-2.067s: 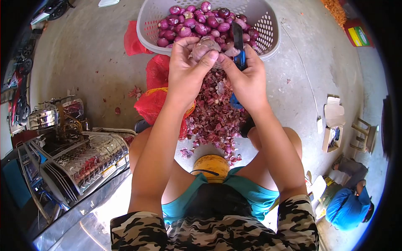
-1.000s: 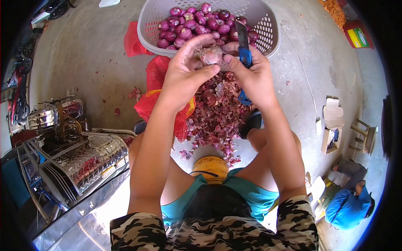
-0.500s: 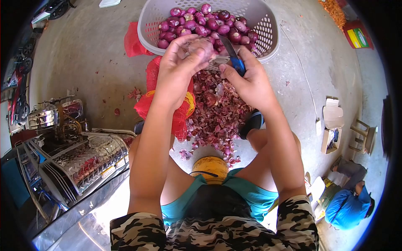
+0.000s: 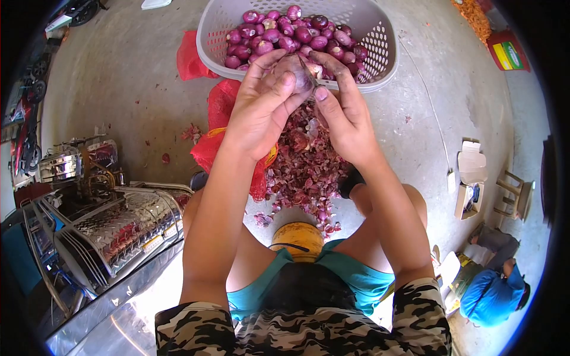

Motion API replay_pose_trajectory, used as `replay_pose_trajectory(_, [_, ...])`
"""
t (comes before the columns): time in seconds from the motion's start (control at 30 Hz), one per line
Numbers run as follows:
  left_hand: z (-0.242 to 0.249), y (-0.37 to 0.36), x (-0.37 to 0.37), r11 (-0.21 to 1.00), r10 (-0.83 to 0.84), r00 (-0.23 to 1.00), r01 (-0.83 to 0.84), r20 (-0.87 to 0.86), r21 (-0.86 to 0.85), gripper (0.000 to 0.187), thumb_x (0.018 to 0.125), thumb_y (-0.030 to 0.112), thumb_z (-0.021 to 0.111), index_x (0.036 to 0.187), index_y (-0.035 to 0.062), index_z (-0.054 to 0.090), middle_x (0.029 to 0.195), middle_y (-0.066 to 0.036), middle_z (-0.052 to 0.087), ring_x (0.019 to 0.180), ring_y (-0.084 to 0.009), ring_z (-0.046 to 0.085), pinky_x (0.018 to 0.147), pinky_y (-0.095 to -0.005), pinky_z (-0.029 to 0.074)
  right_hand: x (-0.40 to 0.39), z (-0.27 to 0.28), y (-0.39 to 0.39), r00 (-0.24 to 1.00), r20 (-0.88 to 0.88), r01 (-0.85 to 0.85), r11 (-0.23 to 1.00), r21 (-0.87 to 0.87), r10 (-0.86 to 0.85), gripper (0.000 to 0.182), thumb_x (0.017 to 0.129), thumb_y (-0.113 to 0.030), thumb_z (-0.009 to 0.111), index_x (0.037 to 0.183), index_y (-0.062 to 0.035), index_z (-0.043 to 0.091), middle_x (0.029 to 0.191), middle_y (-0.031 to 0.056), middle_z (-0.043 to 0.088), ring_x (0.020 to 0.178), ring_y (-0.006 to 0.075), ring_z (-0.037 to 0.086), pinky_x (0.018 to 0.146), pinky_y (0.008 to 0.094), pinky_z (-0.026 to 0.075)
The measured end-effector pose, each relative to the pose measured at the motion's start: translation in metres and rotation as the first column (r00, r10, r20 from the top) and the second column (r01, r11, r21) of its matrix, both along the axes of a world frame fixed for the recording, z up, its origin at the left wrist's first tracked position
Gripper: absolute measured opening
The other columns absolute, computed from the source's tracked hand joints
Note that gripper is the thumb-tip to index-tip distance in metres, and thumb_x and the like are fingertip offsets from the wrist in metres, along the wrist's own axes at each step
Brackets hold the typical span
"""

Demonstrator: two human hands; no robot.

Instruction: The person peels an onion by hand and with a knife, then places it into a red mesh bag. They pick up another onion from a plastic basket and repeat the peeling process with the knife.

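My left hand is closed around a red onion with dull, pale purple skin. Against the onion's right side lies the dark blade of a knife, held in my right hand; its handle is hidden by the fingers. Both hands are close together over the near rim of a grey perforated basket. Peeled, shiny purple onions fill much of that basket. Below my hands, a heap of dry onion skins spreads over the floor between my feet.
A red mesh sack lies left of the skins, and another red mesh piece is beside the basket. A yellow bucket stands between my knees. Shiny metal vehicle parts are at left. A person in blue is at lower right.
My right hand has moved left and turned, bringing the knife blade from upright beside the onion onto it. The blue handle has gone out of sight. The onion has shifted slightly.
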State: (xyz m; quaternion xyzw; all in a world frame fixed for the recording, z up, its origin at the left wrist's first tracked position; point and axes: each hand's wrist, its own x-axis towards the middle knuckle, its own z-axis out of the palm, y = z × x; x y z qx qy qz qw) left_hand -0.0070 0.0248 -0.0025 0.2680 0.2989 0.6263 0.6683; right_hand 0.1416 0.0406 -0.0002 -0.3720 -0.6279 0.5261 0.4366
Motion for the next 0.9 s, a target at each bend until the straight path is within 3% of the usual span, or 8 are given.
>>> replay_pose_trajectory(0.13, [-0.002, 0.001, 0.001, 1.0, 0.015, 1.0, -0.015, 0.023, 0.001, 0.041, 0.092, 0.016, 0.055, 0.13, 0.008, 0.04, 0.119, -0.009, 0.054, 0.11, -0.0199, 0.054, 0.093, -0.0353, 0.048, -0.003, -0.003, 0.0, 1.0, -0.006, -0.005, 1.0, 0.007, 0.005, 0.04, 0.093, -0.017, 0.052, 0.128, -0.0015, 0.041, 0.118, 0.0156, 0.056, 0.107, 0.0214, 0.056, 0.093, 0.0331, 0.042])
replay_pose_trajectory(0.23, [-0.003, 0.001, -0.002, 1.0, 0.012, 0.994, -0.011, 0.112, -0.012, 0.04, 0.088, 0.006, 0.059, 0.124, 0.0076, 0.042, 0.119, -0.011, 0.053, 0.109, -0.022, 0.055, 0.094, -0.0398, 0.048, -0.003, -0.003, 0.002, 0.999, -0.039, -0.026, 1.0, 0.005, 0.026, 0.039, 0.093, -0.017, 0.053, 0.126, -0.0009, 0.042, 0.118, 0.0147, 0.056, 0.109, 0.0212, 0.055, 0.093, 0.0328, 0.042])
replay_pose_trajectory(0.33, [-0.003, 0.0, -0.003, 1.0, 0.004, 0.994, -0.002, 0.114, -0.017, 0.039, 0.088, 0.007, 0.059, 0.124, 0.0073, 0.043, 0.117, -0.011, 0.054, 0.107, -0.0221, 0.056, 0.092, -0.04, 0.049, -0.002, -0.001, 0.001, 0.997, -0.063, -0.034, 0.999, -0.006, 0.034, 0.037, 0.093, -0.016, 0.053, 0.125, -0.0005, 0.043, 0.118, 0.0142, 0.056, 0.108, 0.0207, 0.055, 0.093, 0.0325, 0.042])
replay_pose_trajectory(0.43, [-0.004, -0.001, -0.002, 1.0, -0.002, 1.0, 0.001, 0.012, 0.016, 0.036, 0.093, 0.018, 0.054, 0.126, 0.0085, 0.045, 0.119, -0.007, 0.055, 0.108, -0.0184, 0.055, 0.093, -0.035, 0.049, -0.002, -0.001, 0.001, 0.998, -0.05, -0.028, 1.0, -0.006, 0.028, 0.035, 0.093, -0.014, 0.053, 0.123, -0.0005, 0.044, 0.116, 0.0138, 0.057, 0.107, 0.0196, 0.055, 0.093, 0.032, 0.042])
replay_pose_trajectory(0.9, [-0.012, -0.003, -0.005, 1.0, 0.001, 1.0, -0.002, 0.019, 0.026, 0.033, 0.095, 0.02, 0.05, 0.126, 0.0101, 0.046, 0.12, -0.007, 0.055, 0.11, -0.0179, 0.055, 0.092, -0.0343, 0.05, -0.012, -0.015, 0.004, 0.996, -0.082, 0.052, 0.995, 0.083, -0.045, 0.028, 0.093, -0.016, 0.053, 0.117, -0.0011, 0.048, 0.109, 0.0147, 0.063, 0.103, 0.021, 0.06, 0.089, 0.0322, 0.045])
